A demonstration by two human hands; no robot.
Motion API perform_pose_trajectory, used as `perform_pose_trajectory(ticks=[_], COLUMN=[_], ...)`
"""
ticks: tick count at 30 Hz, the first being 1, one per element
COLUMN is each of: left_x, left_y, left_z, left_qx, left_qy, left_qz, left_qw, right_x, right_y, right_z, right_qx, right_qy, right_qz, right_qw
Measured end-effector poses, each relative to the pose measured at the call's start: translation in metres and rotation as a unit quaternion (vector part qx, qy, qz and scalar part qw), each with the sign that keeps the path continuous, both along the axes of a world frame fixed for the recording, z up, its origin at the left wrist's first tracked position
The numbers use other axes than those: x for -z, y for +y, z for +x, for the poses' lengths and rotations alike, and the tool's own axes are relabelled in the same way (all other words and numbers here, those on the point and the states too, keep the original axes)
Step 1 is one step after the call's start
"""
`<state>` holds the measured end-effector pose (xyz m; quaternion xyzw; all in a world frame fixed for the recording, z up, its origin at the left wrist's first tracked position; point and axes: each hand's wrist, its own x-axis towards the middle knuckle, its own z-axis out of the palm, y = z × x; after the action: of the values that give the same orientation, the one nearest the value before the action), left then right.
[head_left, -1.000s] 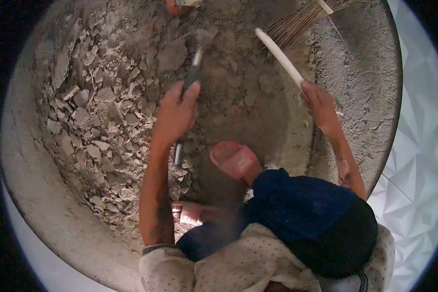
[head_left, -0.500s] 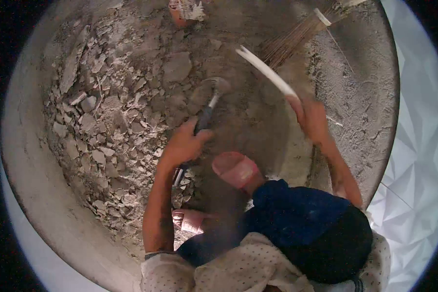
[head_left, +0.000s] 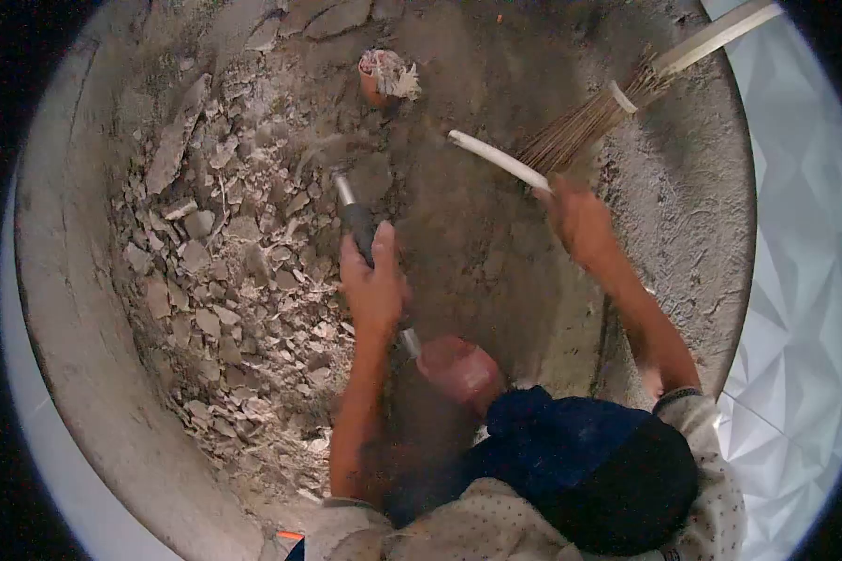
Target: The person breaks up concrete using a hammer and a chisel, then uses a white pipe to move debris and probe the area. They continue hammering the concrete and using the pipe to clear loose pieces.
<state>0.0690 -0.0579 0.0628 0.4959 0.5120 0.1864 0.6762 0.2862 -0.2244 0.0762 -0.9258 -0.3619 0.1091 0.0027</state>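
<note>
Black-gripped steel tool (head_left: 356, 221) swung left toward grey flaky rubble (head_left: 206, 323); left fingers (head_left: 384, 247) clamped on it, right fingers (head_left: 561, 198) on white curved stick (head_left: 498, 157); likely scraping, next stroke needs control

White faceted panels (head_left: 788, 280) on the right.

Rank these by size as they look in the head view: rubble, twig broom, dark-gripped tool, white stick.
1. Rubble
2. Twig broom
3. Dark-gripped tool
4. White stick, one end hidden in the right hand
</note>
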Motion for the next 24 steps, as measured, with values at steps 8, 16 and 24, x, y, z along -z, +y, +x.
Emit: perform_pose_trajectory(ticks=[8, 16, 24], left_x=[0.046, 0.051, 0.073], left_y=[-0.065, -0.052, -0.064], left_z=[0.067, 0.049, 0.058], left_qx=[-0.235, -0.129, 0.046], left_qy=[-0.044, -0.004, 0.058], left_qz=[-0.048, -0.028, 0.105], left_qw=[0.97, 0.991, 0.992], right_x=[0.002, -0.017, -0.013], right_y=[0.002, 0.013, 0.012], right_z=[0.001, -0.002, 0.004], right_qx=[-0.039, -0.025, -0.016], right_qy=[-0.017, 0.029, 0.048], right_qz=[-0.029, 0.037, 0.006], right_qw=[0.999, 0.999, 0.999])
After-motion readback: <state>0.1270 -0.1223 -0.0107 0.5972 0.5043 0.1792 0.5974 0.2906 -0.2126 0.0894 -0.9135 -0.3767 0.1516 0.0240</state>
